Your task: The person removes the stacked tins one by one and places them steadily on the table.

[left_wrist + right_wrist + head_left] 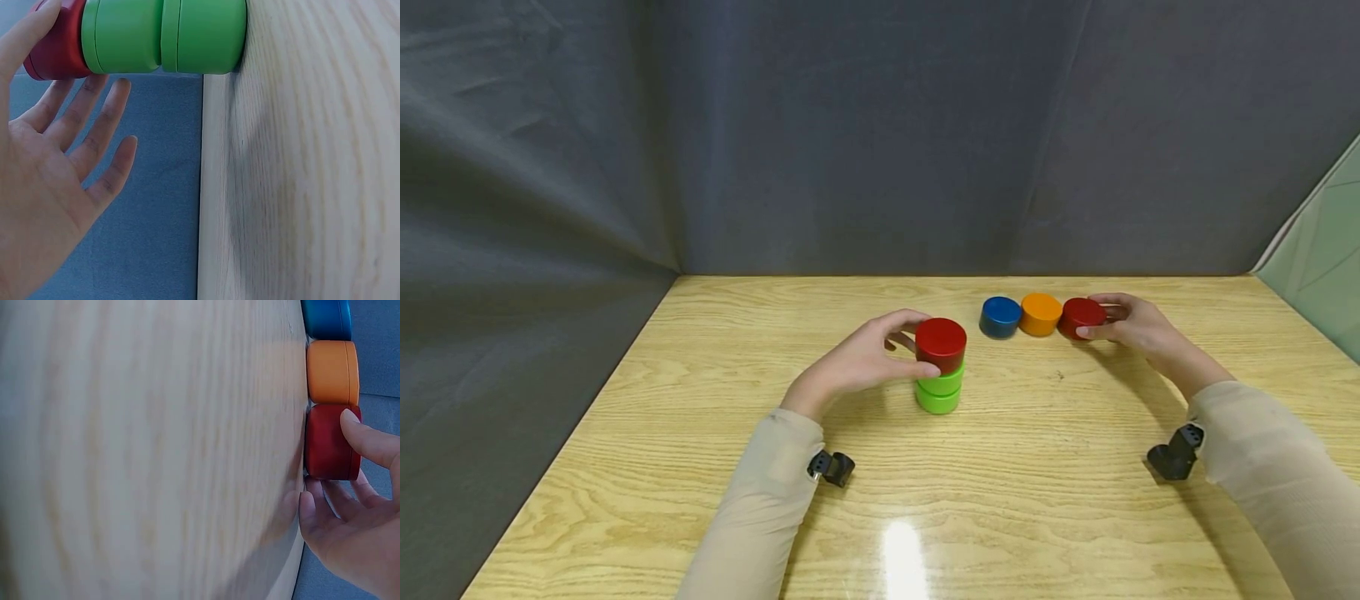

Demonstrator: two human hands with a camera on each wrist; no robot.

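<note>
Six pucks sit on the counter (715,350): two green, two red, one blue, one orange. The green pair (938,390) is stacked near the middle with a red puck (941,343) on top, and the left hand (865,360) curls round that top puck, thumb in front, fingers behind. To the right, blue (1000,317), orange (1041,314) and the second red (1081,317) lie in a touching row near the far edge; the right hand (1131,323) pinches that red one. Bare wood lies open on the left and in front.

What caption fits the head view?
Left hand holds red disc atop two green discs; right hand grips another red disc.
</note>
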